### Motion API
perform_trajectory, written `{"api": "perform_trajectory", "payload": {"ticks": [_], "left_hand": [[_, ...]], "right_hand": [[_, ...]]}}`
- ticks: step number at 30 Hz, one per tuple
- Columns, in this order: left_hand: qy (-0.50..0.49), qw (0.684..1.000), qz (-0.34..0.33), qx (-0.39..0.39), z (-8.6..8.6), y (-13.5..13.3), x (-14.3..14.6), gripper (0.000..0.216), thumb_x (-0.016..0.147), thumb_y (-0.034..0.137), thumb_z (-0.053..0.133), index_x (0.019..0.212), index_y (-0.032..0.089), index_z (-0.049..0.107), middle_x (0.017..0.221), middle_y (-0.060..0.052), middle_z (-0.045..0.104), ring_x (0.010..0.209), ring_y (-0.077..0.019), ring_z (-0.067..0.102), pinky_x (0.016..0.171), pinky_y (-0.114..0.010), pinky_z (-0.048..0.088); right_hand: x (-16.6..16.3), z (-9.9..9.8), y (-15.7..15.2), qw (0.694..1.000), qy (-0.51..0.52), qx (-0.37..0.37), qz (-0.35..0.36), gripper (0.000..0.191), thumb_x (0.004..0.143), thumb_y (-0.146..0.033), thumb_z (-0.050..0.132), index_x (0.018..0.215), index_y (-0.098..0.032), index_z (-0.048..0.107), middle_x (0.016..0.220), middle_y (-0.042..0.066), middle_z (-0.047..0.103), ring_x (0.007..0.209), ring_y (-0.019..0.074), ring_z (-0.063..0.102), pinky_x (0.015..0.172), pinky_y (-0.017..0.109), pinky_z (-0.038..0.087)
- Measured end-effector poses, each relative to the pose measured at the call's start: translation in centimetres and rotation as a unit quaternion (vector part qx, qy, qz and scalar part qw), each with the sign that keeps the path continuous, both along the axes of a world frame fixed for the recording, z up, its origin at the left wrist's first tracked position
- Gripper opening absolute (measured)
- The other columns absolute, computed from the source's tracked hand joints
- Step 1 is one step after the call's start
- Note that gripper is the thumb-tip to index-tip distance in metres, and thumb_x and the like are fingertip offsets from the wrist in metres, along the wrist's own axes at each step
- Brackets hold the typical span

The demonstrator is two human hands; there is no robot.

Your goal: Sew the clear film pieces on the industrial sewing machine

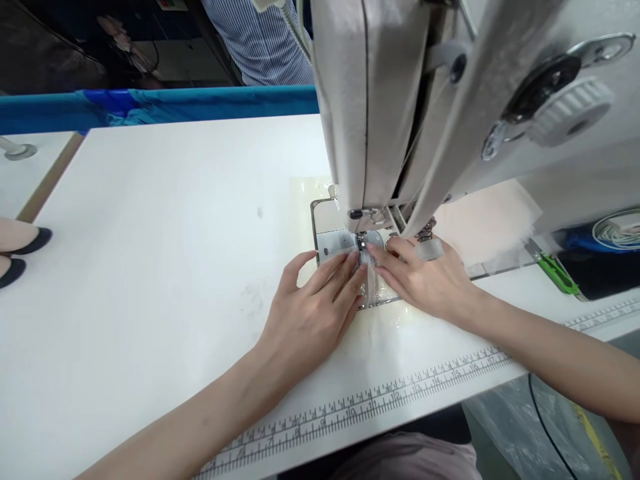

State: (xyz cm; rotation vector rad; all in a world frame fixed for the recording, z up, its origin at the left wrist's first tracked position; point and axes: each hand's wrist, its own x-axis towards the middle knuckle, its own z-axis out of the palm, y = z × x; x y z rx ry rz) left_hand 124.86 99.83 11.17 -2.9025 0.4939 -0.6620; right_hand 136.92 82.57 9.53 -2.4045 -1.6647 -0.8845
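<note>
A sewing machine's presser foot [361, 241] stands over the metal needle plate [333, 241]. A narrow, pale, see-through strip [371, 280] runs from the foot toward me; its material is hard to tell. My left hand [315, 310] lies to the left of the strip, fingers stretched forward, thumb spread, fingertips on the plate just before the foot. From the right, my right hand [427, 277] has its fingers bent together at the strip and close to the foot. Its fingertips seem to pinch the strip, though the hold is partly hidden.
The machine head [380, 100] towers over my hands. A ruler tape [373, 403] follows the table's front edge. Right of the machine lie pale sheets [487, 223], green thread snips [557, 272] and a dark flat object [600, 273]. A person in a striped shirt [265, 40] is beyond the table.
</note>
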Motion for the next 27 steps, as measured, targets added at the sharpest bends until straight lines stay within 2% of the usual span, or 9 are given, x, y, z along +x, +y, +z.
{"api": "perform_trajectory", "payload": {"ticks": [16, 27], "left_hand": [[0.002, 1.000, -0.002, -0.015, -0.19, -0.09, -0.19, 0.032, 0.093, 0.018, 0.052, 0.124, 0.013, 0.059, 0.125, -0.010, 0.065, 0.118, -0.0231, 0.059, 0.102, -0.046, 0.036], [-0.004, 1.000, 0.005, -0.020, -0.29, -0.22, -0.29, 0.031, 0.094, 0.019, 0.052, 0.124, 0.015, 0.059, 0.127, -0.009, 0.064, 0.120, -0.0226, 0.058, 0.103, -0.046, 0.036]], "right_hand": [[-0.07, -0.21, -0.10, 1.000, 0.013, -0.003, 0.004, 0.033, 0.100, -0.031, 0.043, 0.117, -0.018, 0.068, 0.083, 0.005, 0.067, 0.081, 0.0170, 0.051, 0.066, 0.033, 0.029], [0.08, -0.27, -0.31, 1.000, 0.023, -0.004, 0.007, 0.031, 0.099, -0.032, 0.045, 0.112, -0.019, 0.070, 0.083, 0.004, 0.066, 0.076, 0.0155, 0.050, 0.068, 0.032, 0.031]]}}
